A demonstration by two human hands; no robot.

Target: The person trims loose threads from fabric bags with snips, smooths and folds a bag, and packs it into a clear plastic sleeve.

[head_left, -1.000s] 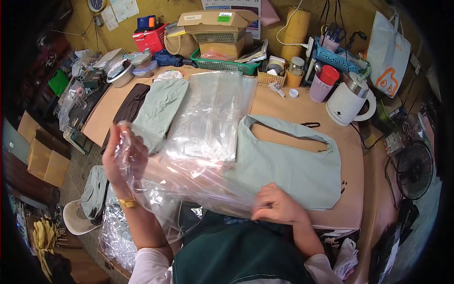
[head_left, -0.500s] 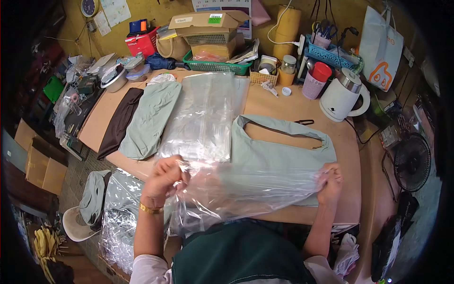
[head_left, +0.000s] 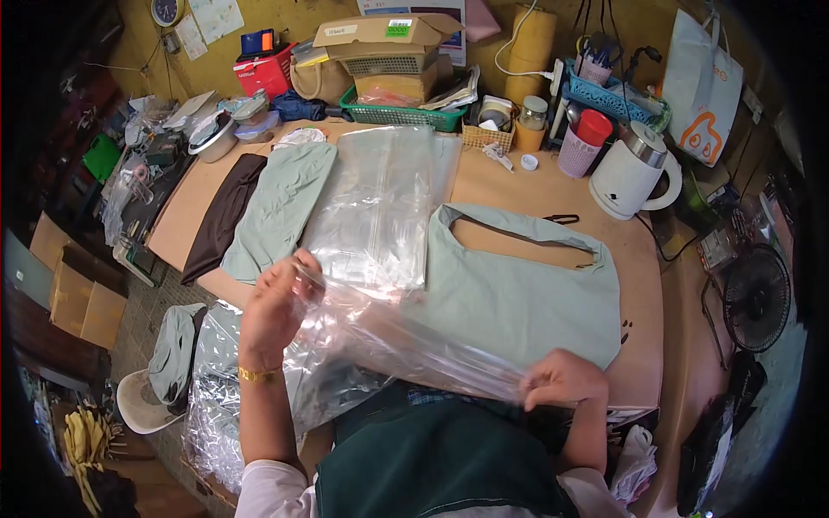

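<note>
Stretched between my two hands is a clear plastic bag (head_left: pixel 414 337), slanting down to the right. My left hand (head_left: pixel 281 298) is closed on its upper left end. The fingers of my right hand (head_left: pixel 561 380) pinch the other end, close to the table's front edge. Just beyond the bag a pale green cloth bag (head_left: pixel 527 298) lies flat, its strap looped toward the back. Beside it rests a stack of clear plastic bags (head_left: pixel 371 216). Farther left are a folded pale green cloth (head_left: pixel 281 203) and a dark brown cloth (head_left: pixel 223 216).
A white kettle (head_left: pixel 626 177) and a pink cup holder (head_left: pixel 577 155) stand at the right back. Along the wall is a green basket (head_left: pixel 401 118) with boxes. Plastic-wrapped goods (head_left: pixel 211 414) sit low on my left, near a stool (head_left: pixel 142 414). A black fan (head_left: pixel 756 298) is far right.
The plastic bag has swung from roughly level to slanted. My right hand has come down and left toward me, uncovering the green cloth bag; my left hand has shifted slightly up and left.
</note>
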